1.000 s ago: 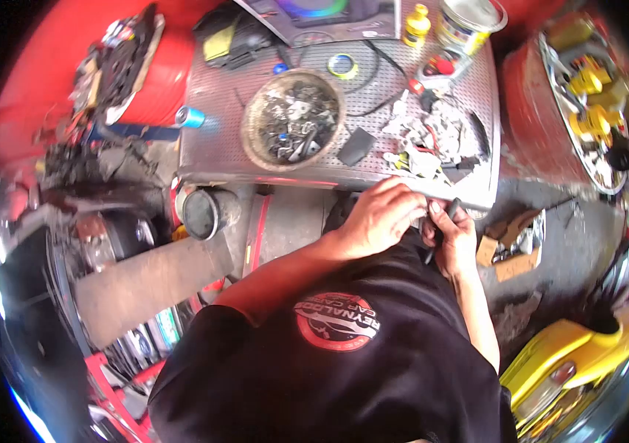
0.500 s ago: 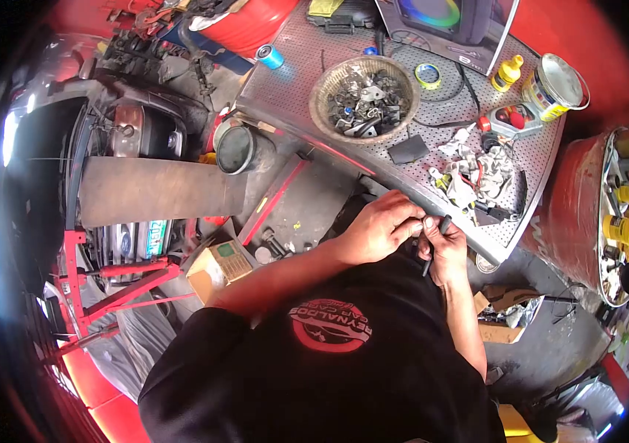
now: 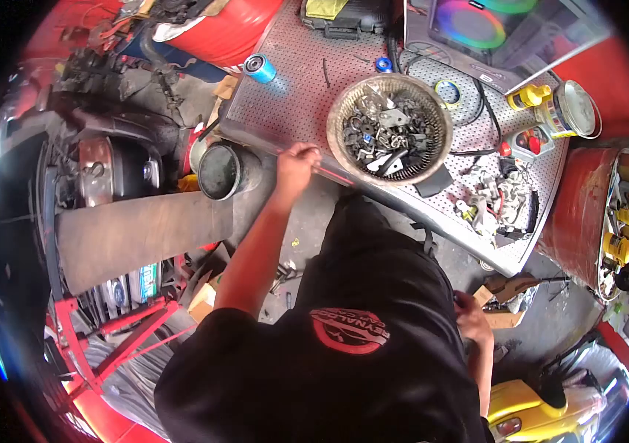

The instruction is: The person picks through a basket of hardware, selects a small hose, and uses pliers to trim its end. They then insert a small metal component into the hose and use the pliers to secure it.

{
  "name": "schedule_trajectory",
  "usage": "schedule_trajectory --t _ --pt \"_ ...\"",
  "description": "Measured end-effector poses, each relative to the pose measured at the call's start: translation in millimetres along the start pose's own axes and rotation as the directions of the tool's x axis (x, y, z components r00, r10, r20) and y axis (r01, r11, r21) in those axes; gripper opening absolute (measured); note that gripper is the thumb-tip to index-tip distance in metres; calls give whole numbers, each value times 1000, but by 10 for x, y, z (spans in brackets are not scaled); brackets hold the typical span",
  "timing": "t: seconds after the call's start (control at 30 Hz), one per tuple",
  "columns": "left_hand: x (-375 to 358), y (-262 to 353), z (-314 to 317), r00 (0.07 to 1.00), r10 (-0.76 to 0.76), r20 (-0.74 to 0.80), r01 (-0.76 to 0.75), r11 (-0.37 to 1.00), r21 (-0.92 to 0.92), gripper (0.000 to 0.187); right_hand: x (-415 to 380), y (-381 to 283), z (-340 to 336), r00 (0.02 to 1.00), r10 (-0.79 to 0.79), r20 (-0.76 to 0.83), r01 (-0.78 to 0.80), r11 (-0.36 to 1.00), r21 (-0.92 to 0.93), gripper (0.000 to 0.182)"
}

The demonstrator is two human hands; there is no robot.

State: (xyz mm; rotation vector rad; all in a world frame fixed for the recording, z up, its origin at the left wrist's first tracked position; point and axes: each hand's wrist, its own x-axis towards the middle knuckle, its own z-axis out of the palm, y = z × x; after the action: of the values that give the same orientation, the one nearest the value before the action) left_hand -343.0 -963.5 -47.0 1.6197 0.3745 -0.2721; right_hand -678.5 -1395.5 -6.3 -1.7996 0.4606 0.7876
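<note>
My left hand [image 3: 299, 171] is raised at the near edge of the perforated metal table [image 3: 292, 88], left of a round metal bowl [image 3: 336, 144]. Its fingers are curled together; whatever they may hold is too small to name. Small dark clips, bolts and metal bits [image 3: 394, 118] fill the bowl. Down beside the right side of my body is my right hand [image 3: 471, 319], its fingers bent against the dark clothing. A dark end shows by those fingers, but I cannot make out what it is. Part of a flat black piece [image 3: 434, 181] shows by the bowl.
The table also bears a blue oil filter [image 3: 259, 68], yellow tape [image 3: 447, 91], a yellow bottle [image 3: 528, 96], a white bucket [image 3: 574, 111] and crumpled rags [image 3: 495, 199]. A dark bucket [image 3: 220, 173] stands left. Right is a red drum [image 3: 576, 214]; a cardboard box [image 3: 502, 319] sits below.
My hands were together at the table edge around a dark rod. Now they are apart: the left has moved up and left toward the table, the right down to my side.
</note>
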Motion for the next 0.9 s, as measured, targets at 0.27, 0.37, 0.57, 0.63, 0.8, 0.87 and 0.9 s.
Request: schedule_trajectory --t 0.27,0.37,0.57,0.63,0.8,0.87,0.9 --pt "2007 -1196 -726 975 109 192 -219 391 894 19 -247 -3473 310 789 -545 284 397 804 442 33" --pt "2213 -1072 -560 982 -89 164 -137 250 958 21 102 -4390 417 544 -205 814 25 973 228 47" --pt "2294 -897 -634 928 -135 348 -257 445 858 32 384 -4480 713 376 -741 556 576 657 486 35" --pt "2249 -833 -705 951 -59 303 -225 538 812 37 440 -4512 643 325 -788 523 705 571 422 25" --pt "2080 -1181 -1227 950 257 175 -306 666 680 35 474 -4289 955 535 -826 178 429 447 785 15" --pt "1830 -1121 -1316 936 305 176 -338 645 685 26 389 -4274 1093 696 -717 -41 291 229 929 15" --pt "1712 -1038 -1320 947 271 172 -305 591 747 26 393 -4386 1119 672 -741 -17 146 110 983 14"
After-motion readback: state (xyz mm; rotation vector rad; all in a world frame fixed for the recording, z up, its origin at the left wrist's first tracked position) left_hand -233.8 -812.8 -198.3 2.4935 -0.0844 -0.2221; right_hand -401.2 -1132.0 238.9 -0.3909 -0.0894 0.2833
